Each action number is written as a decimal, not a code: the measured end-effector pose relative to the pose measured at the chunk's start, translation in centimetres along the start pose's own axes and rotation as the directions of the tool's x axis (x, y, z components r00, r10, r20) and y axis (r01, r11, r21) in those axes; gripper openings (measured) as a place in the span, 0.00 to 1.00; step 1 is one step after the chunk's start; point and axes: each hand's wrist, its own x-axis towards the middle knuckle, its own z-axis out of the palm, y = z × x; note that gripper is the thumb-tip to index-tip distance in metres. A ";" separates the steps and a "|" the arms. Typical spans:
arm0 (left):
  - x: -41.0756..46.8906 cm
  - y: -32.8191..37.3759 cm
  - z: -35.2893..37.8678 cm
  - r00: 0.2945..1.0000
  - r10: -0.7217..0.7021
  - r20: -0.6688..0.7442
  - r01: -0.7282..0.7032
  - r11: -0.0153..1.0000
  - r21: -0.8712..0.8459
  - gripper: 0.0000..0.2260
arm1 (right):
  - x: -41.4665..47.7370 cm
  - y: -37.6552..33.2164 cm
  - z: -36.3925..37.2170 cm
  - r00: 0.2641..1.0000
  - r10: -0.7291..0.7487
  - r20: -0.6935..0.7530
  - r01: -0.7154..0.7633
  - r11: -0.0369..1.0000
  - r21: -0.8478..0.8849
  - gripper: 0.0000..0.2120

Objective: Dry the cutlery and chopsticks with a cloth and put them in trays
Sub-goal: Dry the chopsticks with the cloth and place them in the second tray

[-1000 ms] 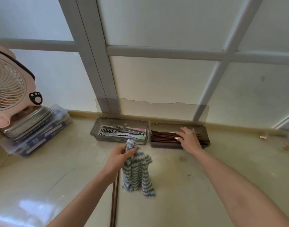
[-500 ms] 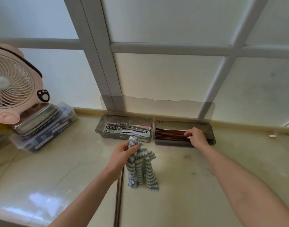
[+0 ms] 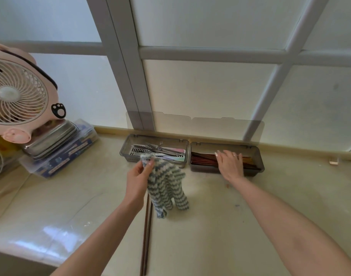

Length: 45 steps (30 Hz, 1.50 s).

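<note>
Right tray (image 3: 258,158): sits at the back of the worktop (image 3: 210,232), against the window (image 3: 210,86), long axis left-right. The chopsticks (image 3: 202,159) in it are bundled along that same axis, parallel to the sill. Can't tell which end is the tips.

Right hand (image 3: 229,163): palm down on the bundle near mid-tray, fingers straight and spread, pointing away from the person. No grip visible, it just rests on the sticks.

Left hand (image 3: 137,176): pinches the top of the striped cloth (image 3: 166,188) between thumb and fingers, in front of the left tray (image 3: 124,150). The cloth hangs down in folds. Its lower end is at the worktop, but contact is unclear.

Loose pair (image 3: 146,236): two dark chopsticks flat on the worktop, side by side. Long axis near-far, running from the bottom edge of view up to under the left hand. Both ends are hidden, so direction is unknown.

Cutlery (image 3: 160,150): in the left tray, along its length, fork tines to the left and pastel handles to the right. The two trays touch end to end. Clear lids (image 3: 226,128) stand open against the window.

Far left: a pink fan (image 3: 17,96) on a steel tin (image 3: 51,140), well apart from the trays.

Change vs 0.5 s ago:
- The right hand's fingers were curled at the bundle and are now flattened over it.
- That hand has shifted slightly left along the tray.
- Left hand, cloth and loose pair are unchanged relative to the trays.
</note>
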 end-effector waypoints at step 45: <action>-0.3 -3.1 -7.4 0.949 -0.223 0.223 0.252 0.962 -0.107 0.24 | -13.8 -22.5 -2.6 0.814 -0.354 0.462 -0.265 0.481 0.836 0.12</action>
